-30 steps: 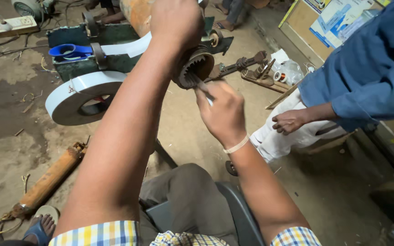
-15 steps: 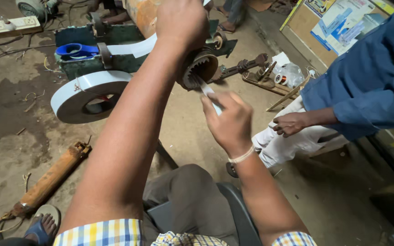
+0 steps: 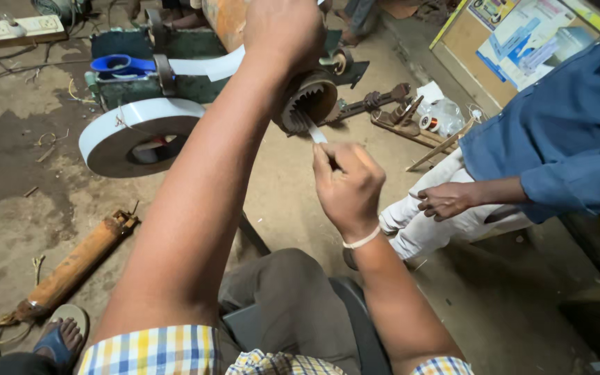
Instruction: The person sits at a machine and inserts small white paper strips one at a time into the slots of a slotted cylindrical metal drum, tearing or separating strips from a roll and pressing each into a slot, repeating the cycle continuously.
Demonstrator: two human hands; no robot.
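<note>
Head view: right hand feeds paper strip into stator.

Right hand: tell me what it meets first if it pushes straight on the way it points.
The right hand aims its white strip up-left; the slotted metal core, held by the left hand, looks first in line.

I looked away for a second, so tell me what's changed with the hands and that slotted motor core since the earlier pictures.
The right hand drew back a little from the slotted core, its white strip still reaching the slots. The left hand kept its grip on the core. The tape roll and the co-worker's hand stayed put.
</note>
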